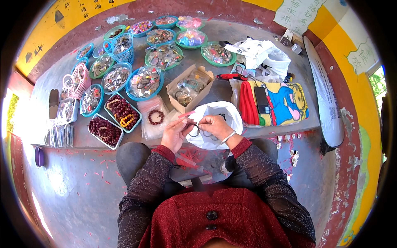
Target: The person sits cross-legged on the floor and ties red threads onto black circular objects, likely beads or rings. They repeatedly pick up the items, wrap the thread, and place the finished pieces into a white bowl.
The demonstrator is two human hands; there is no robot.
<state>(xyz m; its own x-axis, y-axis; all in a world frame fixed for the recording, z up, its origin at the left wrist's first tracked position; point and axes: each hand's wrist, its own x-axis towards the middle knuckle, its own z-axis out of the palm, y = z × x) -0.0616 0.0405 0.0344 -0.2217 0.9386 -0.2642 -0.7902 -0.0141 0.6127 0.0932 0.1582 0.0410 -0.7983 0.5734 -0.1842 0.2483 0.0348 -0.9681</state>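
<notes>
Before me, my left hand and my right hand are close together, both with fingers pinched. Between them hangs a thin dark loop, like a hair tie or cord bracelet; each hand grips a side of it. A pinkish-red strip sticks up at my left fingertips. Beneath and behind my hands stands an open white plastic bag with dark loops inside. To the left, a dark red bead bracelet lies on clear plastic bags.
Two trays of dark beads stand at left. Behind are several basins of small packaged goods and a cardboard box. At right lie a colourful towel, a phone and a white bag. Red scraps litter the floor.
</notes>
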